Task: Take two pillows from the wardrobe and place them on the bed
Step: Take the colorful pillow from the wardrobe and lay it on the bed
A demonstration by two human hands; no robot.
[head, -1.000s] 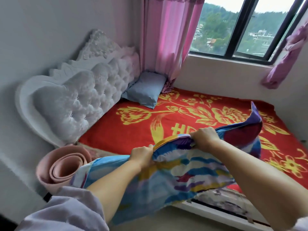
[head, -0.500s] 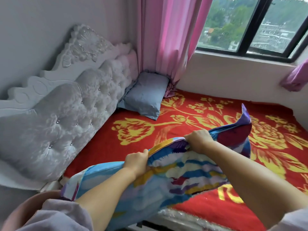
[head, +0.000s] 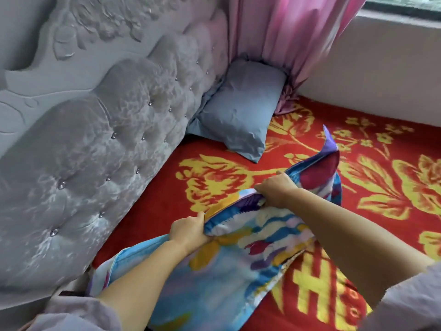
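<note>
I hold a multicoloured pillow (head: 238, 254) with blue, yellow and purple patches over the near part of the bed (head: 370, 187), which has a red cover with yellow flowers. My left hand (head: 188, 231) grips its upper edge at the left, and my right hand (head: 276, 188) grips the same edge further right. A plain grey-blue pillow (head: 241, 111) lies at the head of the bed, leaning against the headboard in the far corner.
A tufted white headboard (head: 95, 144) runs along the left side. A pink curtain (head: 286, 32) hangs behind the grey-blue pillow, beside a white wall under the window sill (head: 393, 56).
I have moved closer and leaned over the bed, and the view has tilted down. The multicoloured pillow has travelled forward with both hands, now over the red cover near the headboard.
</note>
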